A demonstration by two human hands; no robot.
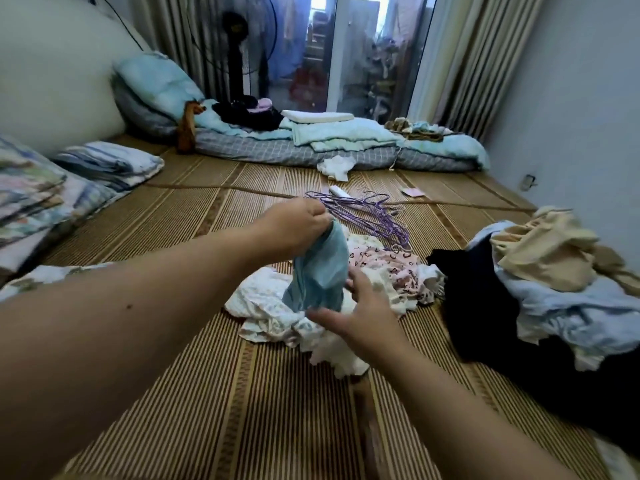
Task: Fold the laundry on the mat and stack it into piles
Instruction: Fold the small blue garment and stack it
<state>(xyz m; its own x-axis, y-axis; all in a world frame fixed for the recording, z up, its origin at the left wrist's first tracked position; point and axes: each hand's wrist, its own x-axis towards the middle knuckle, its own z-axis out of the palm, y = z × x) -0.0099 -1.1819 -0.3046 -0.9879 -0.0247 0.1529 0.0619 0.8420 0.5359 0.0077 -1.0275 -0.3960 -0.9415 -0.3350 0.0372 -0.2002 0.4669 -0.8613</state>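
My left hand (294,225) pinches the top of a light blue garment (320,271) and holds it up over the striped woven mat (214,393). My right hand (360,317) reaches to the garment's lower edge, fingers spread and touching it. Under the garment lies a crumpled white printed cloth (266,306), with a pink patterned piece (391,268) just behind it. At the right sits a loose heap of laundry (540,289) in black, pale blue and beige.
Purple wire hangers (367,213) lie on the mat behind my hands. Folded floral bedding (38,199) sits at the left. Quilts and pillows (346,140) line the far edge, with a small white cloth (337,166) in front. A standing fan (235,50) is beyond.
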